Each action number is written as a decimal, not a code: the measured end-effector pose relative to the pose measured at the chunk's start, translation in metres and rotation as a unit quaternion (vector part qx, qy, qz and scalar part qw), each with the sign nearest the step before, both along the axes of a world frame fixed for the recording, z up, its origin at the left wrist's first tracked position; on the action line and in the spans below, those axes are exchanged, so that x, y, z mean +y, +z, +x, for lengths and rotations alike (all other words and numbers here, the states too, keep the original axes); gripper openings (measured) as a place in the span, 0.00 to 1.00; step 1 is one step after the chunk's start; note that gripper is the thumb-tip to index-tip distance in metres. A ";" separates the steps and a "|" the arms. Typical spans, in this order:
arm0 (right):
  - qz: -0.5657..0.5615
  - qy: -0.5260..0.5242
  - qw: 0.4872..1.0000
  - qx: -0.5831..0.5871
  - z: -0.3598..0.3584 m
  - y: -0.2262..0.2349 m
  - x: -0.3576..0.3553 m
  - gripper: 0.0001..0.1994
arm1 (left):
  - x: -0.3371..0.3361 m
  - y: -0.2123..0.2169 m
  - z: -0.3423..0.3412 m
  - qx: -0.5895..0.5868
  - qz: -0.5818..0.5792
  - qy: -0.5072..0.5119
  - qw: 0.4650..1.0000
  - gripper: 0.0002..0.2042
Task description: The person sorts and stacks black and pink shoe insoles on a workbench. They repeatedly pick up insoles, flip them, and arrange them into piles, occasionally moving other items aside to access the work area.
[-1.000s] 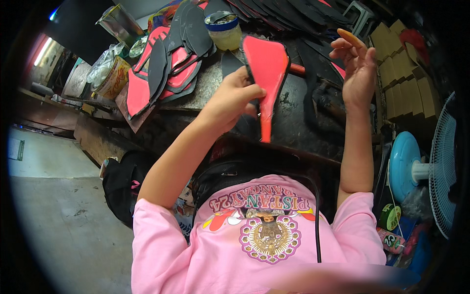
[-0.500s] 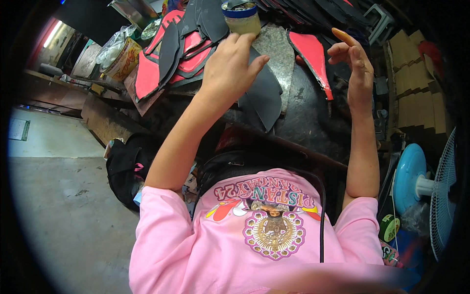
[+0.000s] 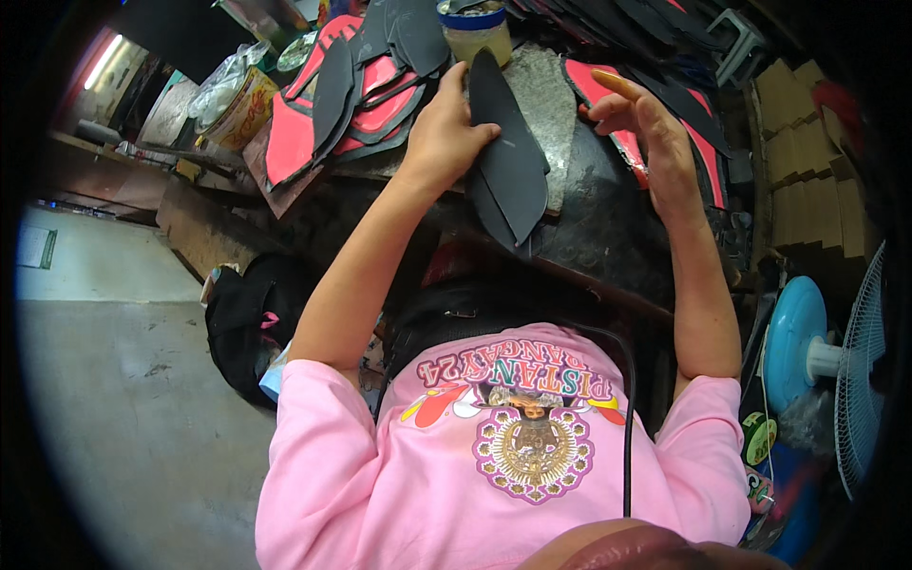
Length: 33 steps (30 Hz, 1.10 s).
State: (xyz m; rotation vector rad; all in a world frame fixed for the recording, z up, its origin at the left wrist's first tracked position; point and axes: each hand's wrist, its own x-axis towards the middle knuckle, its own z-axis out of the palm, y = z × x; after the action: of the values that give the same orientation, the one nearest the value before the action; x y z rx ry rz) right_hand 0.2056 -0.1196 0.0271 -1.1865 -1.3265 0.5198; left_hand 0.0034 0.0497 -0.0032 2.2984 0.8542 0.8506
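My left hand (image 3: 445, 135) grips a long, leaf-shaped black sheet piece (image 3: 510, 142) by its left edge, thumb on its upper face and fingers partly hidden behind. Under it, the tip of another black piece shows low down. Across the bench, my right hand (image 3: 655, 138) hovers with nothing in it, its forefinger stretched out and coated yellow-brown, the other fingers loosely curved. Below that hand lies a pink-faced cut piece (image 3: 581, 80) with a dark edge. A jar with a blue rim (image 3: 473, 36) stands just beyond the black piece, with pale yellowish contents.
Pink and black cut pieces (image 3: 290, 142) are heaped at the left of the dark bench (image 3: 598, 223). More black pieces (image 3: 608, 33) lie stacked at the back. A grey slab (image 3: 543, 81) lies mid-bench. A blue fan (image 3: 796, 347) stands at right, below stacked brown cardboard (image 3: 803, 157).
My left hand, empty-looking near the jar before, now holds the black piece raised at its far end. My right hand has shifted left and its fingers have tipped leftward.
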 end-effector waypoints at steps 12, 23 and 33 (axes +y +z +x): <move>-0.044 0.014 0.995 0.084 -0.011 0.010 -0.001 0.48 | -0.054 0.065 -0.010 -0.247 -0.518 -0.151 0.805 0.18; 0.049 -0.003 0.998 -0.031 -0.035 0.003 0.003 0.48 | -0.086 0.070 -0.017 -0.250 -0.505 -0.239 0.791 0.24; 0.095 -0.238 0.864 -0.434 -0.018 0.020 -0.010 0.41 | -0.083 0.072 -0.028 -0.237 -0.494 -0.220 0.807 0.26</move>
State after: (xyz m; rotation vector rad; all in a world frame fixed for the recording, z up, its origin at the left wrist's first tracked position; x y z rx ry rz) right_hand 0.1874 -0.1297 0.0468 -1.5865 -1.6762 -0.5784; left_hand -0.0247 -0.0331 0.0684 1.1866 0.3447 0.5196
